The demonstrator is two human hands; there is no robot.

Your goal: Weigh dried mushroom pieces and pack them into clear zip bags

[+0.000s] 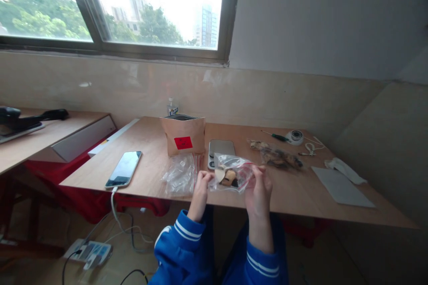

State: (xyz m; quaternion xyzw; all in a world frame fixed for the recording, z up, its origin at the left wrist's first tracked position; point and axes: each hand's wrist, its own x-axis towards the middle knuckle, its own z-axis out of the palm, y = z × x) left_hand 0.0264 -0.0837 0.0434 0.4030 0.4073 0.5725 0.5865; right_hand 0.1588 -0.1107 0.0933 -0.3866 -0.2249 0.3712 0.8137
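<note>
Plastic bag [243, 175], brown pieces [229, 178] inside, hands [260, 190] gripping

From head height, the single view faces forward and down across the table [290, 193] to the wall [301, 22] and window [160, 4]. Left hand [199, 191] and right hand [260, 193] are near, below centre.

Left hand [201, 182] and right hand [260, 189] on bag [241, 163] of perhaps dried pieces [229, 177]
</note>
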